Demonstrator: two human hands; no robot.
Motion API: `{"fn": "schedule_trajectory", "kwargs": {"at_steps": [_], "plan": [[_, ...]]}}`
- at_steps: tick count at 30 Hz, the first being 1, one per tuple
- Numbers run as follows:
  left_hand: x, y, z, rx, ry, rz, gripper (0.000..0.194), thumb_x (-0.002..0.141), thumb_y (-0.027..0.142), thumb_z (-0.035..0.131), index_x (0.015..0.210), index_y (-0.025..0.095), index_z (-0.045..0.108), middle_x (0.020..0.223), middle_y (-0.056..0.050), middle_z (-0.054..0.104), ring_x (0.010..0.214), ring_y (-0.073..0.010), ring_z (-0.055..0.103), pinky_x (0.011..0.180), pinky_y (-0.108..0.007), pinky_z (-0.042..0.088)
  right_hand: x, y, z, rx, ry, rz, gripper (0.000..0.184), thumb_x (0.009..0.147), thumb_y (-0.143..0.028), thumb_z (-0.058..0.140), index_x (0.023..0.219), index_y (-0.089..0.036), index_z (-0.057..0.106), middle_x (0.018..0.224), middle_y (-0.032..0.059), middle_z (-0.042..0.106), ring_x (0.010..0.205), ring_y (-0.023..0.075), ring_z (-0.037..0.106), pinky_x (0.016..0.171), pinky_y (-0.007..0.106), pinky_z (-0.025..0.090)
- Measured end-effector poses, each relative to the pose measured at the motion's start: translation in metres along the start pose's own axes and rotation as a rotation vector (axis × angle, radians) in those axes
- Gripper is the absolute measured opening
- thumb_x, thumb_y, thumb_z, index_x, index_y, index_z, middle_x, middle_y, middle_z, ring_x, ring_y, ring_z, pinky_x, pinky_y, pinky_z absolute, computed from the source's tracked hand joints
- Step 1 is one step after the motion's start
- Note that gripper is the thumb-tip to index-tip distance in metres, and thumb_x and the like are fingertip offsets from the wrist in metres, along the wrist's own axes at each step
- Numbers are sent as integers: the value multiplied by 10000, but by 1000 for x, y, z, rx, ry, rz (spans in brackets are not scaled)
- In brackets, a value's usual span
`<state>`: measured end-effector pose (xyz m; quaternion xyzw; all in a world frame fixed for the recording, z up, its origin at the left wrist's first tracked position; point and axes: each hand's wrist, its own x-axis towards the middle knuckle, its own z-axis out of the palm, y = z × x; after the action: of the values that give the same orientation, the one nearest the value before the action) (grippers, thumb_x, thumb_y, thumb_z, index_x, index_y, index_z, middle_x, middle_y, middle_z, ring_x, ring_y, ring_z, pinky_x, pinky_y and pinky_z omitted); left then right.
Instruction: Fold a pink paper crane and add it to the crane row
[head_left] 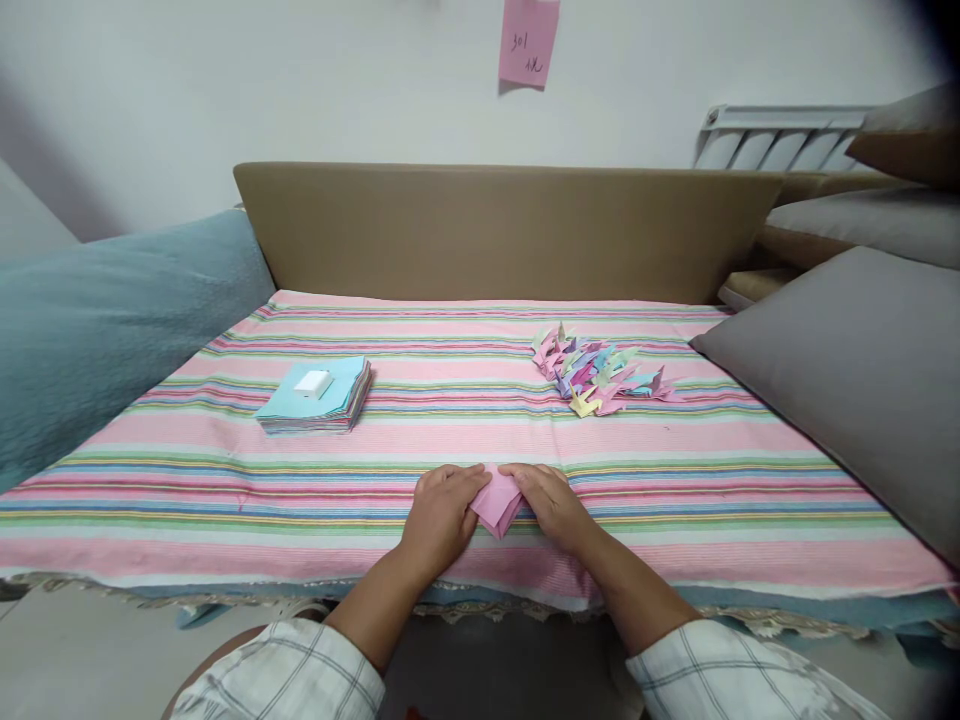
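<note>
A folded sheet of pink origami paper (pixel 497 505) lies on the striped cloth close to its front edge, one corner pointing toward me. My left hand (pixel 442 510) grips its left side, thumb and fingers pressed together on the paper. From the other side my right hand (pixel 551 505) holds the right part, its thumb on the upper edge. Both hands rest low over the cloth, and their palms hide the paper's outer corners.
Folded paper cranes (pixel 592 370) in several colours are heaped at the back right. To the left stands a stack of coloured paper (pixel 315 400) with a small white box (pixel 313 384) on top. A grey cushion (pixel 847 370) borders the right, a blue armrest (pixel 127 320) the left.
</note>
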<state>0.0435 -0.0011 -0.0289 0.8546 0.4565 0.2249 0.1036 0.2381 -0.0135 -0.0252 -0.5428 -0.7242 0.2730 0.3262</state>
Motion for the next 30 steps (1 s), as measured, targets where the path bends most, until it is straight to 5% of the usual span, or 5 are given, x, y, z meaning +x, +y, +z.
{"fn": "schedule_trajectory", "kwargs": {"at_steps": [9, 30], "plan": [[-1, 2, -1, 70, -32, 26, 421, 780, 137, 540, 1164, 303, 586, 1274, 2, 570, 1078, -230, 476, 932, -448, 346, 2, -2, 0, -67, -13, 5, 306, 857, -319, 448, 1107, -262, 616, 1097, 35, 654, 1037, 229, 528, 963, 452, 301], [-3, 4, -5, 128, -49, 121, 418, 788, 128, 501, 1174, 272, 572, 1309, -4, 538, 1076, -244, 463, 915, -453, 358, 1, 6, 3, -282, 9, -130, 263, 868, -258, 457, 1068, -241, 625, 1072, 55, 587, 991, 217, 481, 873, 384, 377]]}}
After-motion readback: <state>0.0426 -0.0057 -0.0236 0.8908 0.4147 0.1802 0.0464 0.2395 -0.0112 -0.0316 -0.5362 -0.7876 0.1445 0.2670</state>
